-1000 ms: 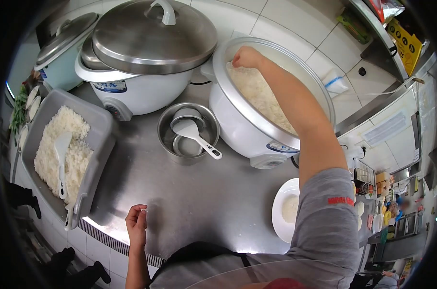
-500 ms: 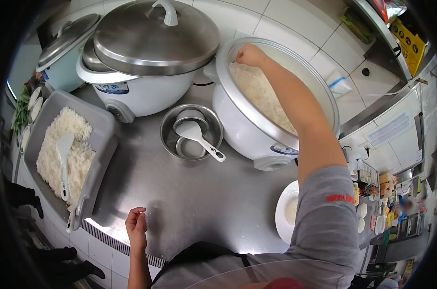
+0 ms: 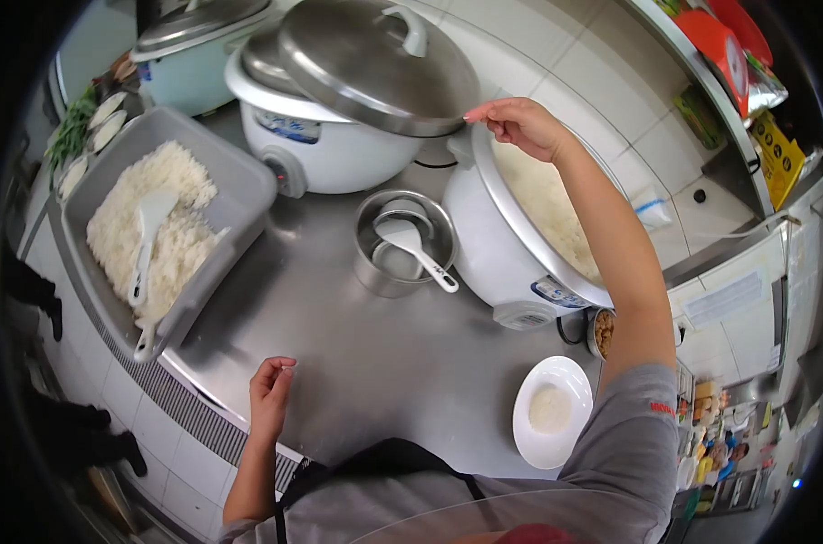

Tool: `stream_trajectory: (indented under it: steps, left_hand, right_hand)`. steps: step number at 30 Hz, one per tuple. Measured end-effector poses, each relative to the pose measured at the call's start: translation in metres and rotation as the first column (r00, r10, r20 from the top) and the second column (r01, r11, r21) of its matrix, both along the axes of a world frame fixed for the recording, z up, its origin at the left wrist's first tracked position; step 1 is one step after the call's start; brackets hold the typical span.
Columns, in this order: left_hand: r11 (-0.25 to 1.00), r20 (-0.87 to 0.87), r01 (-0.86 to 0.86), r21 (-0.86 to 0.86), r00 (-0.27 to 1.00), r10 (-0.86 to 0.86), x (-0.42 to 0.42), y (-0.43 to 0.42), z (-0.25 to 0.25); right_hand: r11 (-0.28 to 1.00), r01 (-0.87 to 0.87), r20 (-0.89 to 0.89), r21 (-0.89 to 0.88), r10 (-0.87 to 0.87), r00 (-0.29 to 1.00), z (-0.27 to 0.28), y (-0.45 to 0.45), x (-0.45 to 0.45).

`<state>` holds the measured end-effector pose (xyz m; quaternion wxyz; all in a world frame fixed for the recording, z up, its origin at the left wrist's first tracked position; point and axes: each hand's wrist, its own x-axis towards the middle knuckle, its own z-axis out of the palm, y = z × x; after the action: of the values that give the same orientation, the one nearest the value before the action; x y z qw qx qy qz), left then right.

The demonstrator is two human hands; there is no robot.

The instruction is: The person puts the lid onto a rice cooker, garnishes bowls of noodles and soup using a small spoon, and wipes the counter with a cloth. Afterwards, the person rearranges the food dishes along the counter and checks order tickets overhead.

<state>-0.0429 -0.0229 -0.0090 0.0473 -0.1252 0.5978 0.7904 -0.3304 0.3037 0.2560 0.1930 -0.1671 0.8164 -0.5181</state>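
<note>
My right hand (image 3: 525,127) is above the rim of the open rice cooker (image 3: 488,236), which holds cooked rice (image 3: 543,204). Its index finger points left, the other fingers bend, and I see nothing held. The fingertip is at the edge of the steel lid (image 3: 366,68) on the neighbouring cooker (image 3: 339,154); whether they touch I cannot tell. Low over the steel counter (image 3: 339,344), my left hand (image 3: 271,390) has its fingers curled together, with nothing visible in them. Between cooker and tub stands a steel pot (image 3: 375,267) with a white rice paddle (image 3: 416,254) across it.
On the left, a grey tub (image 3: 235,172) contains white rice and two white paddles. A white oval bowl (image 3: 525,435) with a little rice inside sits near my right sleeve. Another lidded cooker (image 3: 185,82) stands at the back left. A person's dark shoes (image 3: 126,449) show on the floor.
My right hand has come up out of the cooker toward the neighbouring lid's edge, its fist loosening and index finger extending. The whole view has shifted, uncovering more of the oval bowl.
</note>
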Motion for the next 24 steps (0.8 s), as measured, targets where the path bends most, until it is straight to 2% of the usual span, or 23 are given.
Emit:
stream_trajectory:
  steps: [2, 3, 5, 6, 7, 8, 9, 10, 11, 12, 13, 14, 16, 17, 18, 19, 20, 22, 24]
  left_hand:
    - [1.0, -0.028, -0.003, 0.006, 1.0, 0.004, 0.008, -0.007, -0.002]
    - [1.0, -0.036, -0.021, -0.007, 0.999, 0.021, 0.012, -0.011, -0.001]
    - [0.998, -0.034, -0.057, -0.001, 0.998, 0.057, 0.024, -0.019, -0.005]
    - [0.998, -0.04, -0.069, -0.003, 0.997, 0.069, 0.026, -0.021, -0.006]
    - [0.998, -0.051, -0.056, -0.008, 0.997, 0.055, 0.029, -0.023, -0.007]
    - [0.997, -0.026, -0.077, -0.023, 0.997, 0.077, 0.034, -0.026, -0.01]
    - [0.995, -0.001, -0.093, -0.041, 0.996, 0.093, 0.038, -0.028, -0.012]
    - [0.995, 0.008, -0.097, -0.036, 0.995, 0.097, 0.042, -0.029, -0.012]
    - [0.995, 0.005, -0.099, -0.026, 0.995, 0.099, 0.045, -0.03, -0.011]
    - [0.994, 0.002, -0.108, -0.011, 0.994, 0.108, 0.046, -0.029, -0.011]
    - [0.994, 0.01, -0.104, -0.024, 0.994, 0.104, 0.049, -0.031, -0.009]
    - [0.995, 0.002, -0.09, -0.043, 0.996, 0.09, 0.052, -0.033, -0.007]
    - [0.987, -0.004, -0.126, -0.103, 0.992, 0.127, 0.058, -0.038, -0.005]
    - [0.977, -0.028, -0.173, -0.127, 0.985, 0.171, 0.06, -0.041, -0.009]
    - [0.977, -0.037, -0.167, -0.135, 0.986, 0.163, 0.061, -0.044, -0.012]
    - [0.963, -0.011, -0.227, -0.142, 0.974, 0.228, 0.063, -0.047, -0.015]
    - [0.947, 0.019, -0.285, -0.151, 0.957, 0.291, 0.064, -0.05, -0.017]
    - [0.943, 0.049, -0.295, -0.151, 0.951, 0.305, 0.057, -0.051, -0.018]
    - [0.952, 0.052, -0.269, -0.145, 0.959, 0.279, 0.053, -0.048, -0.016]
  right_hand:
    - [0.996, -0.081, 0.015, -0.038, 0.082, 0.997, 0.0, -0.026, 0.013]
    - [0.992, -0.129, -0.054, 0.01, 0.129, 0.99, -0.002, -0.04, 0.019]
    - [0.947, -0.201, -0.231, 0.252, 0.26, 0.938, -0.008, -0.081, 0.045]
    - [0.881, -0.158, -0.145, 0.447, 0.245, 0.959, -0.013, -0.111, 0.066]
    - [0.751, -0.343, -0.212, 0.564, 0.534, 0.819, -0.019, -0.137, 0.094]
    - [0.59, -0.378, -0.346, 0.713, 0.766, 0.542, -0.03, -0.158, 0.113]
    - [0.653, -0.379, -0.502, 0.655, 0.752, 0.427, -0.044, -0.174, 0.106]
    - [0.71, -0.388, -0.643, 0.588, 0.701, 0.308, -0.059, -0.184, 0.095]
    - [0.856, -0.179, -0.778, 0.486, 0.517, 0.357, -0.055, -0.193, 0.069]
    - [0.937, 0.036, -0.882, 0.348, 0.314, 0.352, -0.042, -0.196, 0.031]
    - [0.94, 0.263, -0.954, 0.218, 0.147, 0.263, -0.029, -0.193, -0.005]
    - [0.898, 0.428, -0.988, 0.1, 0.038, 0.151, -0.031, -0.181, -0.055]
    - [0.629, 0.777, -0.964, -0.028, -0.224, 0.146, -0.032, -0.165, -0.096]
    - [0.624, 0.781, -0.961, -0.041, -0.238, 0.14, -0.035, -0.161, -0.112]
    - [0.589, 0.807, -0.897, -0.041, -0.378, 0.23, -0.037, -0.159, -0.125]
    - [0.555, 0.831, -0.804, -0.033, -0.509, 0.308, -0.036, -0.159, -0.131]
    - [0.546, 0.837, -0.8, -0.04, -0.519, 0.3, -0.036, -0.156, -0.137]
    - [0.591, 0.802, -0.706, -0.084, -0.603, 0.371, -0.029, -0.16, -0.134]
    - [0.662, 0.744, -0.751, -0.094, -0.537, 0.383, -0.032, -0.171, -0.14]
